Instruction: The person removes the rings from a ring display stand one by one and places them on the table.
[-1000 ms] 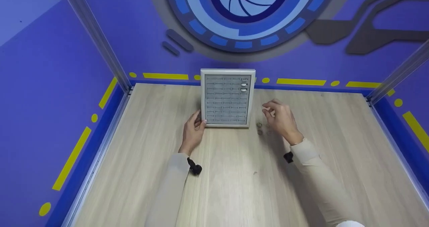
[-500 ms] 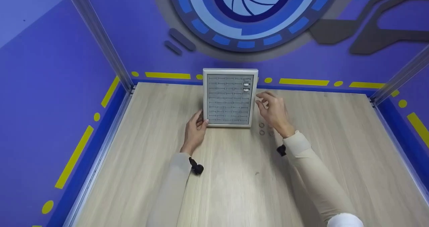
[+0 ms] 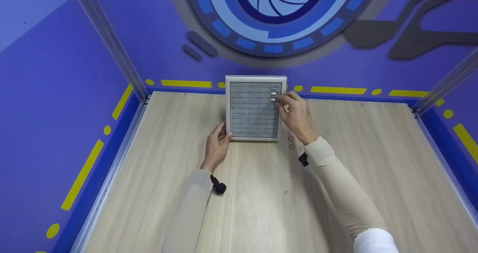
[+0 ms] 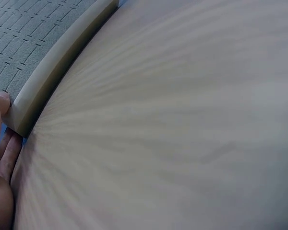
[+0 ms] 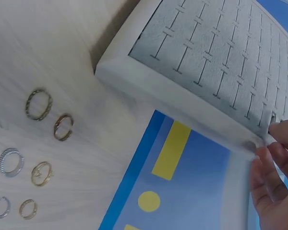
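A: Pale wood desk [image 3: 261,208] inside purple walls with yellow dashes, a blue iris emblem on the far wall.

B: Nearest the person?

A: Two beige sleeves, a small black camera at each wrist. Past them the left hand [image 3: 216,145] rests at the near left corner of the ring tray [image 3: 254,109], thumb against the rim and fingers curled under the edge, steadying it. It has not moved in the last second.

B: And on the right?

A: Six loose rings [image 5: 37,165] lie on the desk just beside the tray's near right corner, in pairs, silver and gold toned. A second ago the right hand [image 3: 295,113] hovered over them; it has since travelled up the tray's right edge to the far right corner.

B: Holding one?

A: Its fingers [image 5: 271,165] are pinched together at a slot just below the two rings already seated [image 3: 273,96] in the tray. I cannot make out a ring between them; the fingertips hide it.

B: So what does the shift say?

A: I judge the hand is now at the slotting step, with six rings left on the desk.
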Demonstrator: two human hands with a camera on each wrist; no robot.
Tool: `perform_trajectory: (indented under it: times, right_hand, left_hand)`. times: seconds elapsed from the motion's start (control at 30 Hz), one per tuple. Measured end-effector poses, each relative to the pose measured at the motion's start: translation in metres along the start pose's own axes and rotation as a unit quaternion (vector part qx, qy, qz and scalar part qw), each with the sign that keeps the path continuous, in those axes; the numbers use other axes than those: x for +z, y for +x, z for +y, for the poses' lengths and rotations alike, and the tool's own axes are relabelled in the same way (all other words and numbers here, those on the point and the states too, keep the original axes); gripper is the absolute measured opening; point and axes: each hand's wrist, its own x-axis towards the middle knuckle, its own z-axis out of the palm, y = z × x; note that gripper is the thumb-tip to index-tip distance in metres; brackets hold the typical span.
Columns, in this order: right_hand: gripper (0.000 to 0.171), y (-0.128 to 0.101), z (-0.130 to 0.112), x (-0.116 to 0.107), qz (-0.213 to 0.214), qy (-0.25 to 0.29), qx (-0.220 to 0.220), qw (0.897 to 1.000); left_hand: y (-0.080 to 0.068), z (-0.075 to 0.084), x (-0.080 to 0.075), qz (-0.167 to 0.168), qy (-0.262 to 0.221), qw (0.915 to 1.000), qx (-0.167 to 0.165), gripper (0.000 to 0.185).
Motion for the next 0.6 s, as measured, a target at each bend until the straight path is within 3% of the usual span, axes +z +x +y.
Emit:
perform_trajectory:
  times: [0.6]
  right_hand:
    - [0.011, 0.007, -0.009, 0.018, 0.028, -0.034, -0.027, 0.999]
  left_hand:
    - [0.001, 0.001, 0.001, 0.002, 0.019, 0.9998, 0.005, 0.057]
